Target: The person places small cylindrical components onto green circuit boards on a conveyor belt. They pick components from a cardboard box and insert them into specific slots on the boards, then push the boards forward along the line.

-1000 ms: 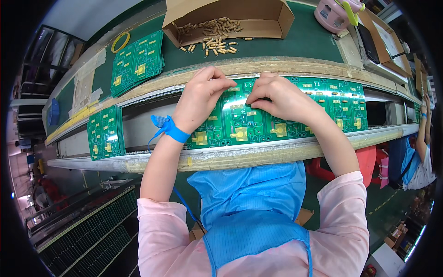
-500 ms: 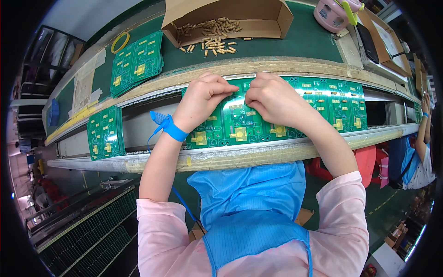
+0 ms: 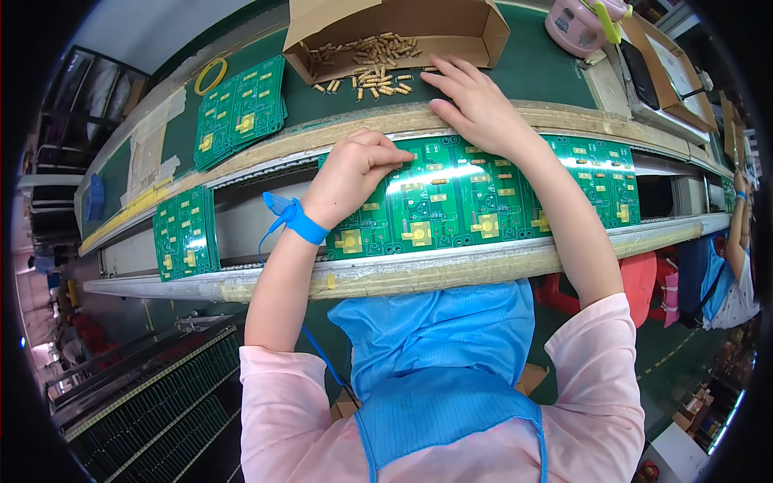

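Observation:
Green circuit boards [image 3: 419, 213] lie side by side on the rail in front of me, with tan banded resistors on several of them. One resistor [image 3: 439, 182] sits on the board between my hands. My left hand [image 3: 364, 165] is closed in a pinch over the boards' upper left part; what its fingertips hold, if anything, is too small to make out. My right hand [image 3: 477, 109] reaches over the wooden ledge with fingers spread and nothing visible in them. Its fingertips are near loose resistors [image 3: 375, 82] lying before an open cardboard box [image 3: 459, 50] that holds more.
Stacked green boards [image 3: 241, 109] lie on the bench at the left, beside a yellow tape ring [image 3: 211, 76]. More boards [image 3: 185, 233] stand on the rail's left part. A pink container [image 3: 576, 28] is at the far right. A blue wrist strap's cord hangs from my left wrist.
My right hand has lifted off the boards and moved away from me toward the loose resistors, its fingers opening. A resistor shows where it was. My left hand has hardly moved.

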`<state>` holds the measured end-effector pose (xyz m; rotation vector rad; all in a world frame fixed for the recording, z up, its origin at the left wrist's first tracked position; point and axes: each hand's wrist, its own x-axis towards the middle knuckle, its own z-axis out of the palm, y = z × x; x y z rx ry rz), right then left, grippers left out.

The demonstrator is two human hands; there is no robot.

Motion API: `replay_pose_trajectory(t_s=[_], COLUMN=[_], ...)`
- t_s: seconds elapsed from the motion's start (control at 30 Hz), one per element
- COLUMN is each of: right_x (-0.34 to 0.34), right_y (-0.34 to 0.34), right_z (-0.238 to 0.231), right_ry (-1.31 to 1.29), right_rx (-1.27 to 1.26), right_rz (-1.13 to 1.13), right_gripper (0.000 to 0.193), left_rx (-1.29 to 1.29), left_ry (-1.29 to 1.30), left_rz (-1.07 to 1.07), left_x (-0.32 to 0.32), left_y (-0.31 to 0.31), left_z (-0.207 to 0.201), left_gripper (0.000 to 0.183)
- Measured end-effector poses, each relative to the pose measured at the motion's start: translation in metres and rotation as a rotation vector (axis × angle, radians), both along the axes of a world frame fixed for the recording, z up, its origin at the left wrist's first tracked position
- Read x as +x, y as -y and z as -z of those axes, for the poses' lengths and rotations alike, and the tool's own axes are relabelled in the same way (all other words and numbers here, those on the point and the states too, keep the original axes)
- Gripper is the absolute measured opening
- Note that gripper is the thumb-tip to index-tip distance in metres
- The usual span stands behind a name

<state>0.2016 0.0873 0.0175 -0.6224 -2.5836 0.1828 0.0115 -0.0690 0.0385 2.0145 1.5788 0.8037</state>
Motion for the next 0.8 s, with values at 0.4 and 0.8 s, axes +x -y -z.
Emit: replay_pose_trajectory(t_s=[0.4, 0.8], right_x=[-0.003, -0.004], right_y=[0.009, 0.007], right_z=[-0.003, 0.003], right_ry=[-0.008, 0.091], right_rx=[-0.023, -0.002], right_rz=[0.000, -0.020], right_gripper=[0.038, 0.036], left_rx=[0.032, 0.122], left_ry=[-0.056, -0.117], left_rz=[0.017, 0.004], left_x=[0.006, 0.016], left_y=[0.001, 0.000], left_z=[0.002, -0.002], left_gripper=[0.030, 0.018])
